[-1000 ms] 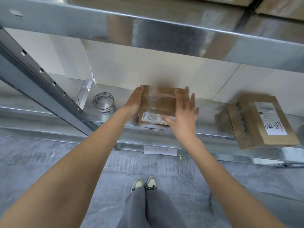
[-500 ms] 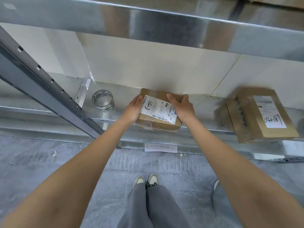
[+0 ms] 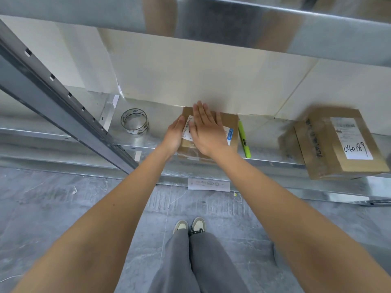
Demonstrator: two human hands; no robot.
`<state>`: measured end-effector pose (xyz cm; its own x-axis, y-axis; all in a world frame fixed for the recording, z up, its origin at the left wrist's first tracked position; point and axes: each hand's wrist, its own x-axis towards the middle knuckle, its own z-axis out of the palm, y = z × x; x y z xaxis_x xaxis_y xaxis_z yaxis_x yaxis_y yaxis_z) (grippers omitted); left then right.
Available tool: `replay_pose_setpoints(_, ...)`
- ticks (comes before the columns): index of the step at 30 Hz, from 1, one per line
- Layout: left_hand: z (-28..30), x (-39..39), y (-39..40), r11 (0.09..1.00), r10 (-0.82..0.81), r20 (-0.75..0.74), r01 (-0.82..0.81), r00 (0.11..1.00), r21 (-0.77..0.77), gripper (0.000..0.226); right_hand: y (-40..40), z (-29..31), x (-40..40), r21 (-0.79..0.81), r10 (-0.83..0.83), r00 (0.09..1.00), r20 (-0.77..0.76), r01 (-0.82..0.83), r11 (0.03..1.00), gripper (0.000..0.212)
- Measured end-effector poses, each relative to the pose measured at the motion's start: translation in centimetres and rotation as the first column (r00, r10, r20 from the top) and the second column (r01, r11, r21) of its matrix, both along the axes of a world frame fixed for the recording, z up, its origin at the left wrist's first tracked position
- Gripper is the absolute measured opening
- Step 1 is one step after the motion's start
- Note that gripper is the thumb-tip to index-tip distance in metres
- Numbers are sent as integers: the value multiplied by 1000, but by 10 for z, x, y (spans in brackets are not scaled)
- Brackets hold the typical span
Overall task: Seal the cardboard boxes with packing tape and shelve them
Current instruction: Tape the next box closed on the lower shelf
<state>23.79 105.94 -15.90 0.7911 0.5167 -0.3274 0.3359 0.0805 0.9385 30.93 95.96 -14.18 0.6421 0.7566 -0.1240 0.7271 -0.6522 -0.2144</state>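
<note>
A small cardboard box (image 3: pixel 229 123) with a white label lies flat on the metal shelf (image 3: pixel 152 142), its far edge near the white wall. My right hand (image 3: pixel 206 132) lies flat on the box top with straight fingers, covering most of the label. My left hand (image 3: pixel 174 135) rests against the box's left side. A roll of clear packing tape (image 3: pixel 134 122) stands on the shelf left of the box.
A green marker (image 3: pixel 244 139) lies just right of the small box. A larger labelled cardboard box (image 3: pixel 336 144) sits at the shelf's right. A slanted grey upright (image 3: pixel 63 100) crosses on the left, an upper shelf beam (image 3: pixel 211 20) overhead. Paper slip (image 3: pixel 208 184) on the grey floor.
The box was turned label-up and set down flat, further back on the shelf. My right hand went from gripping its right side to lying flat on top. The green marker has come into view.
</note>
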Motion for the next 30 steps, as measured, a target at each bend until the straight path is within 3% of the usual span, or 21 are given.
replay_pose_setpoints(5, -1, 1, -1, 998, 43, -16, -43, 999, -43, 38, -49, -7, -53, 50, 123, 989, 85, -127, 991, 63)
replay_pose_setpoints(12, 3, -1, -1, 995, 27, -78, -34, 997, -93, 48, -62, -5, -64, 67, 130, 984, 119, -139, 988, 62)
replay_pose_setpoints(15, 1, -3, 1, 989, 21, -53, -29, 998, -146, 51, -84, -3, -45, 137, -77, 995, 58, 69, 988, 74)
replay_pose_setpoints(18, 3, -4, -2, 981, 32, -46, -40, 998, -190, 56, -100, -2, -29, 338, -227, 891, -393, 370, 865, 72)
replay_pose_setpoints(19, 6, -6, -5, 979, 50, -47, -59, 998, -196, 56, -102, -1, -25, 367, -222, 863, -453, 408, 836, 68)
replay_pose_setpoints(21, 14, -9, -9, 981, 55, -39, -62, 998, -182, 51, -103, 4, -19, 394, -231, 877, -420, 406, 825, 62)
replay_pose_setpoints(25, 28, -9, -6, 965, 78, -25, -82, 997, -248, 60, -94, 26, 0, 462, -336, 873, -355, 476, 749, 60)
replay_pose_setpoints(28, 31, -7, 1, 1000, -10, -84, 9, 996, -14, 60, -83, 39, 22, 379, -419, 796, -437, 585, 717, 73)
replay_pose_setpoints(30, 27, -7, 5, 993, -106, -134, 113, 985, 44, 72, -74, 39, 33, 267, -442, 748, -496, 615, 742, 75)
